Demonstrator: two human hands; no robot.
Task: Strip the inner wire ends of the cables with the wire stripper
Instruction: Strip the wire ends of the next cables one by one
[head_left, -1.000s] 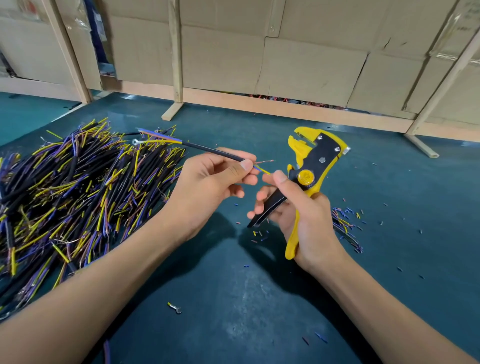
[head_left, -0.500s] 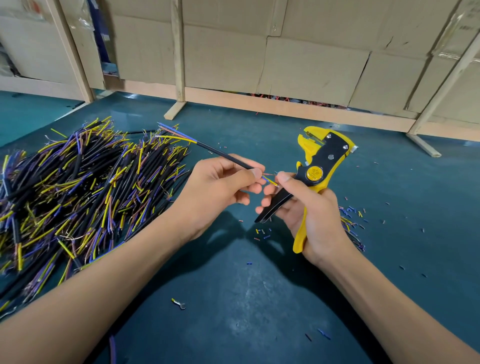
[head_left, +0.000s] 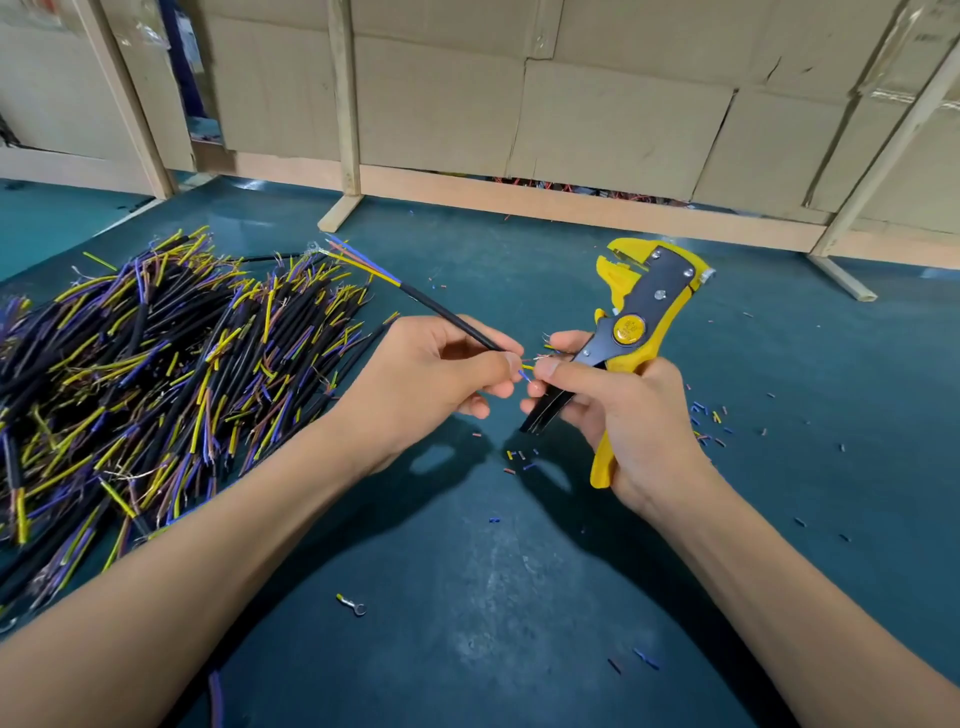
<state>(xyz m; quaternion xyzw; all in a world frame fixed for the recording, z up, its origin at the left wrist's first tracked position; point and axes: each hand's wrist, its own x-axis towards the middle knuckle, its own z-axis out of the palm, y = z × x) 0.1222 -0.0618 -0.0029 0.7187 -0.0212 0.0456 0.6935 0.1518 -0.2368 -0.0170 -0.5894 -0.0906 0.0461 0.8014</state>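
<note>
Progress looks like mid-batch, honestly. One black-sheathed cable with blue, yellow and brown inner wires (head_left: 457, 325) is being held up over the dark teal counter (head_left: 493, 597), roughly dead centre of the view, its far end fanned out toward 11 o'clock. It's gripped by the left hand (head_left: 431, 379), whose fingers are curled around the black sheath, with the near wire ends poking out past the fingertips.

Those near ends are being pinched or fiddled with by the thumb and forefinger of the right hand (head_left: 618, 410), while the yellow and black wire stripper (head_left: 636, 322) is kept tucked in the same hand, handles wrapped by the remaining fingers and the head pointing up toward 1 o'clock. The cable isn't in the stripper's mouth right now. A bit of bare copper seems visible at the near tips, but whether all three are stripped can't be told; too small.

What's done: hard to say exactly. A big heap of black cut cables with coloured wire ends (head_left: 156, 374) is piled at 9 o'clock, and some frayed copper can be spotted in there, so a share is probably finished. Plenty of little blue, yellow and brown insulation offcuts (head_left: 709, 415) are scattered at 3 o'clock, just beside the right hand, which fits a good few strips already made.

What's left is judged to be any unstripped ends on this cable, plus whatever in the heap hasn't been touched.
</note>
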